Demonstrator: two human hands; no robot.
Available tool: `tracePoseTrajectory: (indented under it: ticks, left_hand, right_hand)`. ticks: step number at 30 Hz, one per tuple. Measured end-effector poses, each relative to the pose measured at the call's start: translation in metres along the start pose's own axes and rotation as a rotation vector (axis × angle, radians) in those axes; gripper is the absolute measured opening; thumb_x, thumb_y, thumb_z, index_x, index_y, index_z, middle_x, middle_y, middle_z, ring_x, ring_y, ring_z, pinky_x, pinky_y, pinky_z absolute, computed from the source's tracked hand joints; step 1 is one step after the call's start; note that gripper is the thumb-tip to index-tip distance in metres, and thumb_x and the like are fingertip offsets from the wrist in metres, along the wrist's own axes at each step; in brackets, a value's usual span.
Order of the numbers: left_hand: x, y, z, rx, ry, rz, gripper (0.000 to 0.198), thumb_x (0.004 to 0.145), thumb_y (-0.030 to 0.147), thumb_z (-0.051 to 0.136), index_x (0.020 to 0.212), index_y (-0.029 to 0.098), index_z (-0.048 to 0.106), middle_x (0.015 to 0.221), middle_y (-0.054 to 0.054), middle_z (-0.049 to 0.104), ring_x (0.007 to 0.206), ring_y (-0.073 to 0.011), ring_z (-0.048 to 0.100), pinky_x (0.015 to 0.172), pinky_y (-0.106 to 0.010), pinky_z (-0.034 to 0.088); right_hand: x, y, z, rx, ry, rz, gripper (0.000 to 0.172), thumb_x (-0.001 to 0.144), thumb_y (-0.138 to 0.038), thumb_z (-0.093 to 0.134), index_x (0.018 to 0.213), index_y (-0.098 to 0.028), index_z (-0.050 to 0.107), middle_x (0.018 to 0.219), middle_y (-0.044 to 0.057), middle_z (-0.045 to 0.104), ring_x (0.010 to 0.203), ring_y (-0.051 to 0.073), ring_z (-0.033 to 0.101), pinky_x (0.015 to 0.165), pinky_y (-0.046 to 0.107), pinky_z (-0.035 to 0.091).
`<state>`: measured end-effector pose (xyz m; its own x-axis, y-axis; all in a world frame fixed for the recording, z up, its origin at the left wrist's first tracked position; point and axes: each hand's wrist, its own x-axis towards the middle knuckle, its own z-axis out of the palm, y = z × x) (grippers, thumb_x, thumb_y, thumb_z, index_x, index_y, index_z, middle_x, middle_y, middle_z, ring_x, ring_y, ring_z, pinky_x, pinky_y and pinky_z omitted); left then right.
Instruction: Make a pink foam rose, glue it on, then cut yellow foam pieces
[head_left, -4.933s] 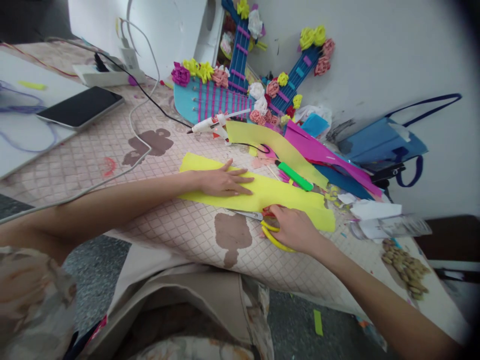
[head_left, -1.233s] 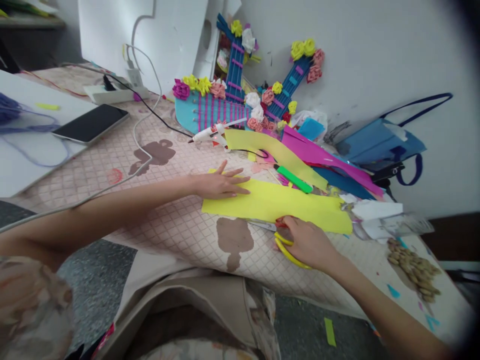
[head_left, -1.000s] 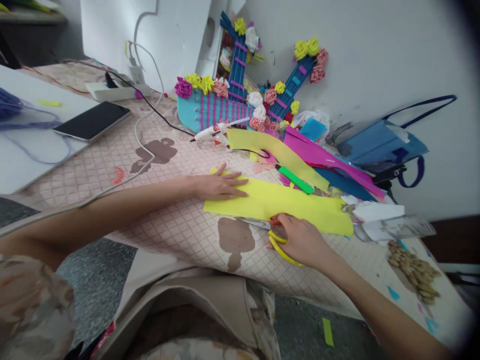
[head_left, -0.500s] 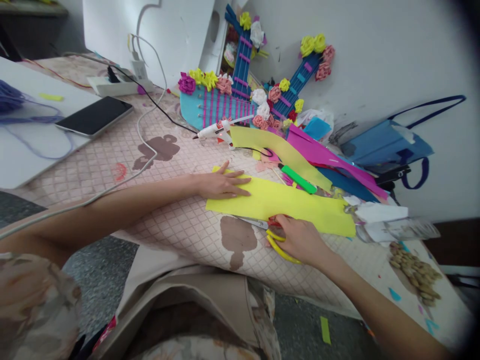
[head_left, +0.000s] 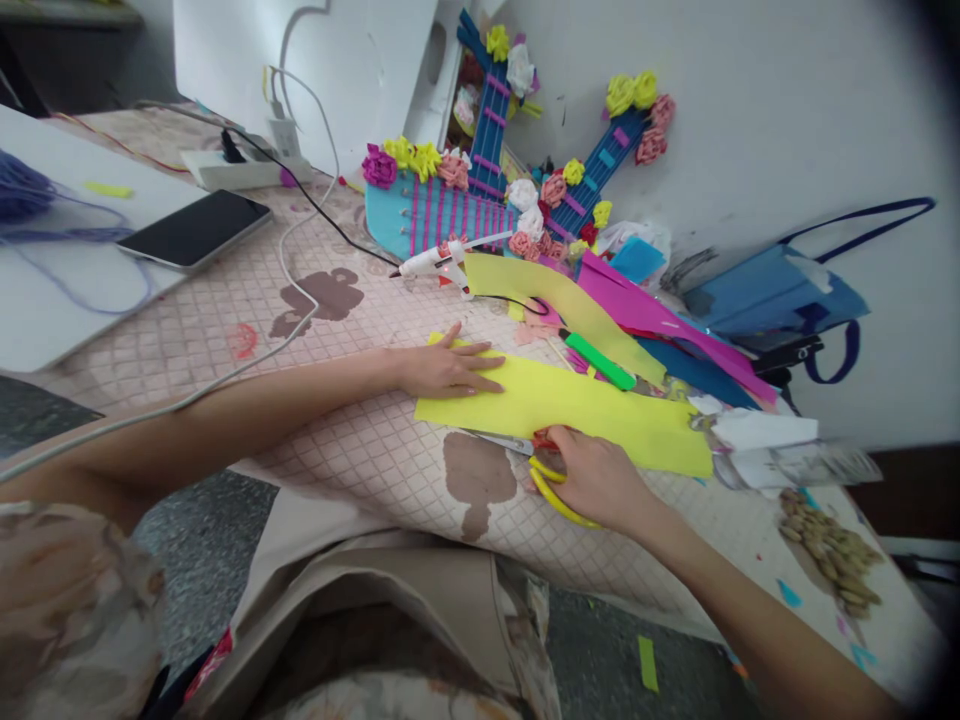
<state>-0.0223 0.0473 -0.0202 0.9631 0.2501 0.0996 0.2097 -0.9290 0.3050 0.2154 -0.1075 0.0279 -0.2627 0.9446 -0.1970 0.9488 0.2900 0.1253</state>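
Observation:
A long bright yellow foam sheet (head_left: 592, 405) lies flat on the patterned tablecloth (head_left: 352, 300). My left hand (head_left: 448, 369) rests flat on its left end, fingers stretched out, pressing it down. My right hand (head_left: 592, 478) is closed on yellow-handled scissors (head_left: 546, 480) at the sheet's near edge; the blades (head_left: 501, 443) run along and under that edge, pointing left.
A white glue gun (head_left: 439, 262) and foam guitar models with paper flowers (head_left: 480, 190) stand behind. Coloured foam scraps (head_left: 645, 315) pile at right, with a blue bag (head_left: 772, 295), nuts (head_left: 825, 555), a phone (head_left: 193, 228), a power strip (head_left: 240, 170) and cables (head_left: 289, 310).
The scissors and my right hand have crept left along the sheet's near edge. Since the earliest frame the yellow sheet has shifted right under my left hand.

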Motion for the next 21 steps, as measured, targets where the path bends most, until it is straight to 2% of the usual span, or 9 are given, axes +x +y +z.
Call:
tracePoseTrajectory:
  ticks: [8, 15, 21]
  left_hand:
    - [0.0003, -0.0006, 0.0012, 0.024, 0.006, 0.010, 0.041, 0.095, 0.035, 0.027, 0.136, 0.036, 0.037, 0.151, 0.000, 0.018, 0.138, -0.0306, 0.014, 0.104, -0.062, -0.007]
    - [0.0004, -0.0007, 0.0015, 0.031, 0.011, 0.015, 0.042, 0.095, 0.035, 0.026, 0.136, 0.036, 0.037, 0.151, -0.001, 0.018, 0.139, -0.0304, 0.013, 0.104, -0.062, -0.007]
    - [0.0009, -0.0007, 0.0017, -0.018, 0.024, 0.006, 0.041, 0.094, 0.034, 0.030, 0.134, 0.036, 0.040, 0.151, -0.001, 0.020, 0.138, -0.0317, 0.015, 0.104, -0.064, -0.006]
  right_hand:
    - [0.0067, -0.0052, -0.0006, 0.029, 0.008, -0.046, 0.048, 0.075, -0.058, 0.056, 0.102, -0.018, 0.055, 0.101, 0.010, 0.068, 0.089, 0.025, 0.064, 0.070, 0.031, 0.043]
    - [0.0039, -0.0001, 0.0028, -0.078, -0.020, -0.037, 0.045, 0.078, -0.058, 0.052, 0.100, -0.019, 0.056, 0.091, 0.008, 0.071, 0.081, 0.026, 0.066, 0.061, 0.030, 0.042]
    - [0.0024, -0.0002, 0.0002, -0.019, 0.020, -0.033, 0.047, 0.074, -0.059, 0.058, 0.100, -0.019, 0.054, 0.100, 0.007, 0.069, 0.087, 0.026, 0.065, 0.066, 0.031, 0.043]
